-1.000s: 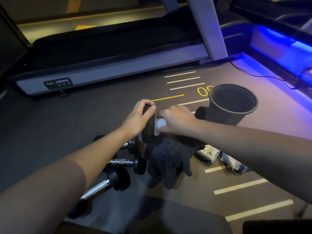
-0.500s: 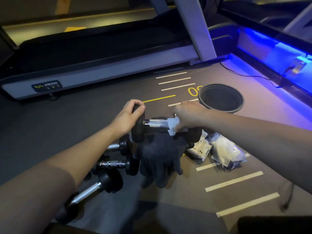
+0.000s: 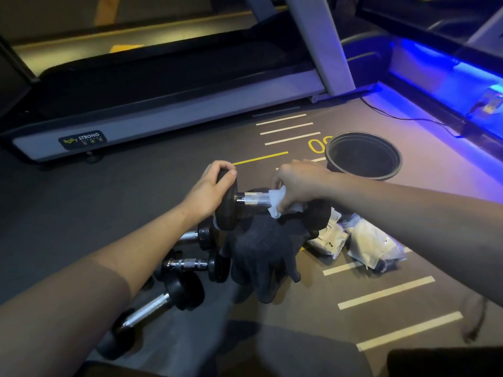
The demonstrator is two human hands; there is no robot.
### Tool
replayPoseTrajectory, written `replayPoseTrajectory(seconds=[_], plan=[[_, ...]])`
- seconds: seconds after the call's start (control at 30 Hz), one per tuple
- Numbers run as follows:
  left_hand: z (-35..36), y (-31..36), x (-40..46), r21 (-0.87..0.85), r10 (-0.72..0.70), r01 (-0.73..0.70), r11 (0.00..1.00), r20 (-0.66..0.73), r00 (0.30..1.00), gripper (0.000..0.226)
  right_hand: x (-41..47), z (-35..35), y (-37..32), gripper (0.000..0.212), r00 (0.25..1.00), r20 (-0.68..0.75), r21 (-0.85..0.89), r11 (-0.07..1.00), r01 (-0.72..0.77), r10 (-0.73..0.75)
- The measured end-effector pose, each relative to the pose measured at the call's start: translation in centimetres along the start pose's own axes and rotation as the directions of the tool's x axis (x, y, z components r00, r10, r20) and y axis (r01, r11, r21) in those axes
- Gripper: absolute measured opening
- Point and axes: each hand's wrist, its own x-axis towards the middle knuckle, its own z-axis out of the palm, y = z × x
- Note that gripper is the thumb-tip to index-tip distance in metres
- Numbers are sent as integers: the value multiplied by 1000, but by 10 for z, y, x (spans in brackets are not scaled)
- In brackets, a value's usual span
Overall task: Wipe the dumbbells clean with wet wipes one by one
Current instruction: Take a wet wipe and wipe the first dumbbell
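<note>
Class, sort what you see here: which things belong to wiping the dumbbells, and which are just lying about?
Part of the job: held dumbbell, wet wipe, left hand, right hand, dumbbells on the floor, wipe packets.

Lying about: dark gloves, black bucket, treadmill, cable.

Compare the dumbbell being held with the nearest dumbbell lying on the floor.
The held dumbbell is off the floor, level, gripped at one end by the left hand; the nearest floor dumbbell lies untouched, angled diagonally. The right hand wraps a wet wipe around the held dumbbell's handle; the floor dumbbell's handle is bare. Both have black ends and shiny metal handles.
</note>
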Motion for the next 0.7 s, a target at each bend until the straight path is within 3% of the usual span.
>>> replayPoseTrajectory(seconds=[0.17,0.37,0.57,0.7], plan=[[0,2,0,2,-6,6,1000,1,1000,14,5,11,-19,39,992,-100,-75,995,72,-79],[0,3,0,2,-40,40,999,-3,999,18,10,30,-39,38,975,-202,-37,996,86,-92],[-2,4,0,13,-33,33,999,6,999,19,14,42,-41,39,949,-247,-284,951,122,-195],[0,3,-1,8,-7,6,1000,8,1000,17,10,45,-34,40,938,-251,-360,922,140,-241]])
